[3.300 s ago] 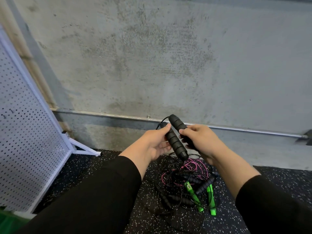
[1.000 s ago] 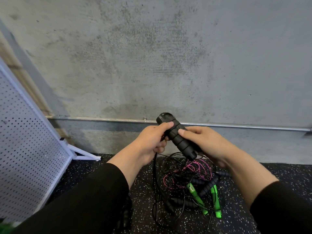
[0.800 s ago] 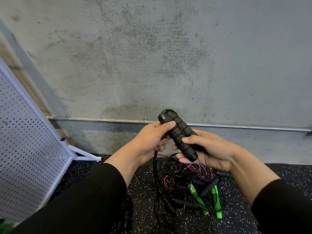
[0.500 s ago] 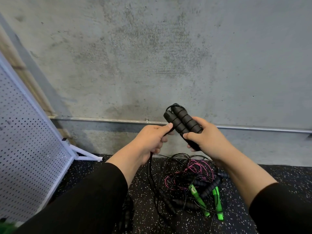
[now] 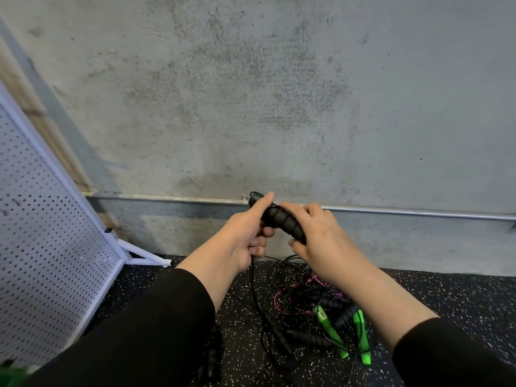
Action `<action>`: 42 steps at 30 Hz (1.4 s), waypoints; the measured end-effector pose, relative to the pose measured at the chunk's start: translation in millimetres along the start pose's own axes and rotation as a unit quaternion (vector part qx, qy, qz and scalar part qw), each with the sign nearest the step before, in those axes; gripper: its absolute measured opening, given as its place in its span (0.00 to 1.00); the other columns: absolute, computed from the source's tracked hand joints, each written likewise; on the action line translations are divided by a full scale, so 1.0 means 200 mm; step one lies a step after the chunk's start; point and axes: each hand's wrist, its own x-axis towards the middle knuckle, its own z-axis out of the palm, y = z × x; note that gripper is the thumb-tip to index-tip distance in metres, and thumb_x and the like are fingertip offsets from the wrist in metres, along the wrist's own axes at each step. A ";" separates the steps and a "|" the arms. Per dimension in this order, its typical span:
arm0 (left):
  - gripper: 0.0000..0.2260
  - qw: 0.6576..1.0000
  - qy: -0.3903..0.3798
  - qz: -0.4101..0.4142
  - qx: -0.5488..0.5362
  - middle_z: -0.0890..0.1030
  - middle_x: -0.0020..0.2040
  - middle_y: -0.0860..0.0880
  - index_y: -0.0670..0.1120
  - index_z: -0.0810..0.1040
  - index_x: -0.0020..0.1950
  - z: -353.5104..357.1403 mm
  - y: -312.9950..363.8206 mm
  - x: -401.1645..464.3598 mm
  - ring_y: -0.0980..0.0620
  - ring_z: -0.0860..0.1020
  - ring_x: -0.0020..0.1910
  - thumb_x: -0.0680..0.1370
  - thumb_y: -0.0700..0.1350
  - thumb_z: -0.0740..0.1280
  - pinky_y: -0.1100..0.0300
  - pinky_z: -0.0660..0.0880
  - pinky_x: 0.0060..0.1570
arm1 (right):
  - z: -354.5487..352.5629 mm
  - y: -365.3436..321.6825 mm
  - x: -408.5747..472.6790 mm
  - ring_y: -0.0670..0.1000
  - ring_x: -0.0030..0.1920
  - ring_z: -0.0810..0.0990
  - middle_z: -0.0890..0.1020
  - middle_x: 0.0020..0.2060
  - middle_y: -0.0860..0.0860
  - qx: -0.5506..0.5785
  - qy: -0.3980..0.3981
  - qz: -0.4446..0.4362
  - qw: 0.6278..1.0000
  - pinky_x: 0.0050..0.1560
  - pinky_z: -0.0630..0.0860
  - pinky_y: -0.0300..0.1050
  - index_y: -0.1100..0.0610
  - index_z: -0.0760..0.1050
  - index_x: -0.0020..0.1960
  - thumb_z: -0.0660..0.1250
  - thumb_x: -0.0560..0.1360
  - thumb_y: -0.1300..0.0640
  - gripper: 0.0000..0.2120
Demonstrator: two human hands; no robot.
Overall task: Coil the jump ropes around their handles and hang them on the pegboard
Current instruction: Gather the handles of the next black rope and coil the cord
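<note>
Two black foam jump rope handles (image 5: pixel 280 222) are held side by side in front of the wall. My right hand (image 5: pixel 318 236) grips their lower half from the right. My left hand (image 5: pixel 245 233) curls round the upper end, with the thumb on top, and the thin black rope (image 5: pixel 252 277) runs down from under its fingers to the floor. On the floor below lies a tangled pile of ropes (image 5: pixel 312 311) with pink cord, black handles and green handles (image 5: pixel 360 336). The white pegboard (image 5: pixel 44 247) leans at the left.
A grey concrete wall (image 5: pixel 279 107) stands straight ahead with a metal pipe (image 5: pixel 418 213) along its base. The floor is black speckled rubber (image 5: pixel 460 297). The pegboard's white foot (image 5: pixel 145 256) sticks out onto the floor at the left.
My right hand has turned the handles over and lowered them, its back facing up now. My left hand has shifted up onto the handles' top end, with the rope still running down from it.
</note>
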 end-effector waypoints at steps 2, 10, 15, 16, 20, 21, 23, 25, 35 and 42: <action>0.19 1.000 -0.005 0.009 -0.024 0.71 0.30 0.50 0.46 0.73 0.42 -0.01 0.00 0.01 0.57 0.58 0.22 0.77 0.61 0.70 0.65 0.55 0.20 | -0.01 -0.02 0.00 0.50 0.61 0.70 0.70 0.60 0.45 0.042 -0.024 0.009 0.999 0.63 0.72 0.52 0.34 0.56 0.74 0.71 0.76 0.45 0.34; 0.14 0.991 -0.113 0.072 -0.017 0.72 0.33 0.50 0.44 0.73 0.47 -0.02 0.02 -0.03 0.57 0.58 0.27 0.81 0.54 0.68 0.66 0.55 0.24 | -0.17 0.04 0.01 0.51 0.48 0.82 0.87 0.51 0.55 0.442 -0.072 0.241 0.861 0.50 0.80 0.50 0.54 0.83 0.59 0.65 0.77 0.34 0.26; 0.13 0.977 -0.196 0.082 -0.005 0.73 0.36 0.49 0.44 0.74 0.46 -0.01 0.01 -0.05 0.57 0.59 0.29 0.80 0.53 0.65 0.67 0.56 0.26 | -0.23 0.06 -0.03 0.63 0.52 0.84 0.84 0.58 0.59 0.589 -0.147 0.264 0.749 0.51 0.82 0.58 0.53 0.76 0.67 0.65 0.78 0.45 0.21; 0.13 0.976 -0.201 0.082 0.002 0.73 0.36 0.49 0.44 0.74 0.46 -0.01 0.01 -0.06 0.57 0.58 0.29 0.81 0.53 0.65 0.67 0.56 0.26 | -0.23 0.06 -0.03 0.63 0.53 0.84 0.84 0.59 0.58 0.593 -0.139 0.261 0.749 0.52 0.82 0.61 0.50 0.74 0.69 0.66 0.78 0.47 0.21; 0.13 0.975 -0.206 0.075 0.035 0.72 0.35 0.49 0.45 0.74 0.43 0.01 0.00 -0.07 0.57 0.58 0.28 0.77 0.54 0.67 0.67 0.56 0.25 | -0.25 0.05 -0.01 0.55 0.53 0.86 0.86 0.56 0.56 0.582 -0.127 0.227 0.770 0.47 0.83 0.49 0.43 0.70 0.71 0.65 0.81 0.55 0.19; 0.14 0.977 -0.195 0.077 0.031 0.72 0.34 0.49 0.45 0.74 0.42 0.02 0.00 -0.07 0.58 0.59 0.27 0.78 0.54 0.67 0.67 0.56 0.25 | -0.25 0.05 -0.01 0.54 0.53 0.86 0.86 0.56 0.57 0.584 -0.126 0.220 0.771 0.46 0.82 0.47 0.43 0.71 0.70 0.64 0.82 0.56 0.19; 0.14 0.982 -0.170 0.085 0.014 0.72 0.33 0.49 0.45 0.74 0.40 0.03 0.00 -0.06 0.58 0.59 0.27 0.81 0.53 0.66 0.67 0.55 0.25 | -0.25 0.04 -0.01 0.54 0.51 0.85 0.85 0.57 0.59 0.603 -0.103 0.210 0.763 0.47 0.81 0.49 0.46 0.73 0.69 0.63 0.82 0.58 0.17; 0.15 0.983 -0.154 0.096 -0.003 0.72 0.33 0.49 0.44 0.75 0.40 0.03 0.01 -0.05 0.57 0.59 0.27 0.82 0.52 0.65 0.67 0.56 0.25 | -0.24 0.03 -0.01 0.54 0.47 0.84 0.84 0.53 0.60 0.624 -0.082 0.208 0.749 0.45 0.81 0.51 0.51 0.75 0.63 0.62 0.83 0.55 0.10; 0.13 0.979 -0.149 0.142 0.007 0.74 0.33 0.48 0.41 0.74 0.45 0.03 0.00 -0.03 0.57 0.60 0.27 0.82 0.50 0.65 0.67 0.61 0.24 | -0.22 -0.02 0.03 0.55 0.38 0.82 0.84 0.48 0.61 0.616 -0.084 0.316 0.716 0.43 0.79 0.50 0.63 0.78 0.65 0.68 0.78 0.47 0.23; 0.16 0.971 -0.125 0.188 0.074 0.74 0.35 0.48 0.39 0.77 0.50 0.02 0.02 -0.04 0.56 0.61 0.26 0.78 0.53 0.69 0.66 0.60 0.25 | -0.25 -0.03 -0.01 0.58 0.37 0.84 0.85 0.52 0.63 0.613 -0.213 0.338 0.681 0.39 0.84 0.52 0.58 0.83 0.58 0.62 0.78 0.38 0.25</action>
